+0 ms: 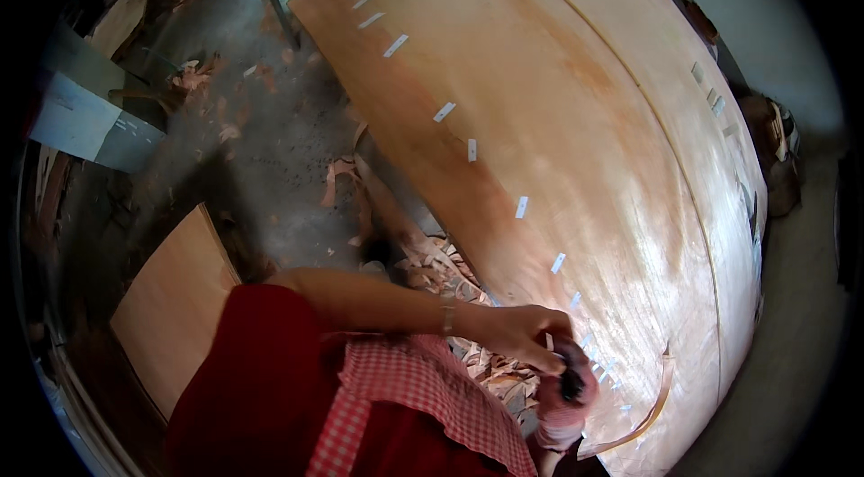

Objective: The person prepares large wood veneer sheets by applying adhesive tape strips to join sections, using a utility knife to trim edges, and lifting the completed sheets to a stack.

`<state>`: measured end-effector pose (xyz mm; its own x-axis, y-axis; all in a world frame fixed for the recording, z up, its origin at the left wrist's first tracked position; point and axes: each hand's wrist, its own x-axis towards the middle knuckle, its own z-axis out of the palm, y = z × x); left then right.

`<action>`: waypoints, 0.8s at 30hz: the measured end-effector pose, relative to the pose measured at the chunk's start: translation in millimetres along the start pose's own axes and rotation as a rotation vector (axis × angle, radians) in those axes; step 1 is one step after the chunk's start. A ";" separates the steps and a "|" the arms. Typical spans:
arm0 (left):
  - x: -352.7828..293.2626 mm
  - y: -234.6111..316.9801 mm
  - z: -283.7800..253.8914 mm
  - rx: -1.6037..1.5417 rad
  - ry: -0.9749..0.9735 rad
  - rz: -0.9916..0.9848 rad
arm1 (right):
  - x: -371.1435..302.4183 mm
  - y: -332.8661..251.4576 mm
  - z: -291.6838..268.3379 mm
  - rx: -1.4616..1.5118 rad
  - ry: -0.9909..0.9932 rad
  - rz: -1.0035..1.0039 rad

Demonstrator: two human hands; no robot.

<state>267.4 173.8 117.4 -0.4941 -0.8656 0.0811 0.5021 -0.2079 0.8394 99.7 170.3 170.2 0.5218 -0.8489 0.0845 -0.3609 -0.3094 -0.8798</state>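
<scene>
A smooth grey floor (261, 130) extends across the left side. Scattered reddish-brown wood scraps (193, 74) lie on it. A dense pile of thin, curled tan wood offcuts (499, 380) occupies the lower centre. A flat, rectangular tan wood sheet (171, 297) is located at lower left. Above it stands a box-shaped, pale blue-grey structure (72, 117).

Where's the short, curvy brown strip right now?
In the head view, the short, curved brown strip lies at the lower right, on the near end of the large tan wooden sheet, just right of the person's right hand.
</scene>
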 end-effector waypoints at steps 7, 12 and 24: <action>-106.0 42.0 -53.6 0.401 0.360 -0.046 | 51.6 -34.6 101.8 0.016 -0.338 0.078; -134.3 42.1 -62.8 0.437 0.604 0.042 | 58.4 -44.6 121.1 0.131 -0.398 0.332; -196.4 -4.5 -183.8 1.023 1.131 0.019 | 100.7 -77.9 120.8 0.165 -0.675 -0.385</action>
<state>492.7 261.0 -1.1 0.5299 -0.8463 0.0542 -0.4242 -0.2093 0.8810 273.7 160.7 190.7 0.9615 -0.2356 0.1415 0.0318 -0.4158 -0.9089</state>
